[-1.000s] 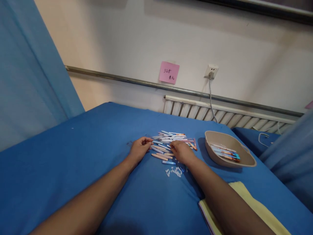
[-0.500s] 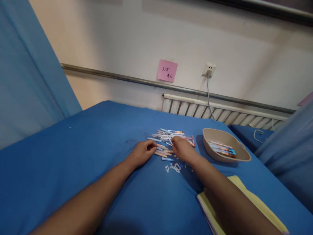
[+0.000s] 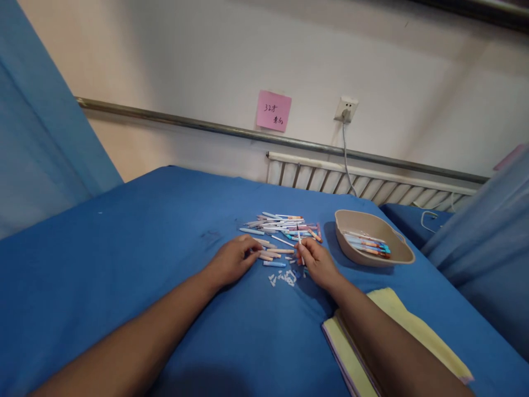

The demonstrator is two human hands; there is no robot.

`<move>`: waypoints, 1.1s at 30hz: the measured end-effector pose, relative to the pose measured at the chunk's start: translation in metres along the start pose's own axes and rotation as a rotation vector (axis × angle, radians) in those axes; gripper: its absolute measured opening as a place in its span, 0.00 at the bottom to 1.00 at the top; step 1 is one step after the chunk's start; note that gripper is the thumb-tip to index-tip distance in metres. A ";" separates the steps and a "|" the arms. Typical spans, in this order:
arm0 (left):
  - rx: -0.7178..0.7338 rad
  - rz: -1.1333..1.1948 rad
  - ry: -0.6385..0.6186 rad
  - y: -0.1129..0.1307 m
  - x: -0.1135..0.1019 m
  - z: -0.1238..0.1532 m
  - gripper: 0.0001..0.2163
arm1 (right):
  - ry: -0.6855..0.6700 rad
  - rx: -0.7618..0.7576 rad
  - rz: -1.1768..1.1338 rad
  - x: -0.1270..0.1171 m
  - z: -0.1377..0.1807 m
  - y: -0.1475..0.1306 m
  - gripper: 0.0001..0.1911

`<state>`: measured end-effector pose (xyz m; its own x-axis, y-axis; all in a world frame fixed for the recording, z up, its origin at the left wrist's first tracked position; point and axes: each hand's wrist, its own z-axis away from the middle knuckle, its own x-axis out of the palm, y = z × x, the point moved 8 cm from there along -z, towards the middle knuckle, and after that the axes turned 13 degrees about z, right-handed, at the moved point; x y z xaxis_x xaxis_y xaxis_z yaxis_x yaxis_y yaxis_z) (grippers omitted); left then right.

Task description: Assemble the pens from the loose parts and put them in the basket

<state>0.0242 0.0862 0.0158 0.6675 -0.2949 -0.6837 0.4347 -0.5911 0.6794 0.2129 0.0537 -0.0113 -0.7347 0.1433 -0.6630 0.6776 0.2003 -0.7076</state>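
Blue cloth-covered surface, lightly creased. A tan basket rests on it. Left of the basket lie a loose heap of slim pen parts, several peach barrels and scattered small white pieces. Folded yellow cloth lies on the basket's near side.

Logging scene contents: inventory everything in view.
pen barrels: many, mixed, mid-sheet
slim sticks: several, white, among barrels
small pieces: many, white, nearer than barrels
basin: one, beige, right of barrels
pens: several, blue and orange, in basin
cloth: yellow, right foreground, partly hidden
sheet: one, blue, beneath
note: one, pink, wall
socket: one, white, wall
cord: one, grey, below socket
radiator: one, white, behind sheet
rail: one, grey, along wall
curtains: two, blue, left and right
left hand: one, bare, at peach barrels
right hand: one, bare, holding white stick
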 end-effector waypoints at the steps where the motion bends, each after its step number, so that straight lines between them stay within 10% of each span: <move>1: -0.023 -0.003 0.013 -0.004 -0.004 -0.001 0.08 | -0.011 0.006 -0.015 0.002 -0.002 0.003 0.11; 15: -0.090 -0.095 -0.106 -0.016 -0.003 0.002 0.05 | -0.065 0.000 -0.022 0.012 0.000 0.007 0.12; 33: -0.191 0.354 0.151 -0.023 -0.018 0.002 0.09 | 0.011 -0.032 -0.085 0.005 -0.002 0.008 0.12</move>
<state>0.0010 0.1042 0.0117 0.8706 -0.3325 -0.3627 0.2576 -0.3200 0.9117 0.2150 0.0579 -0.0195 -0.7899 0.1350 -0.5982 0.6117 0.2425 -0.7530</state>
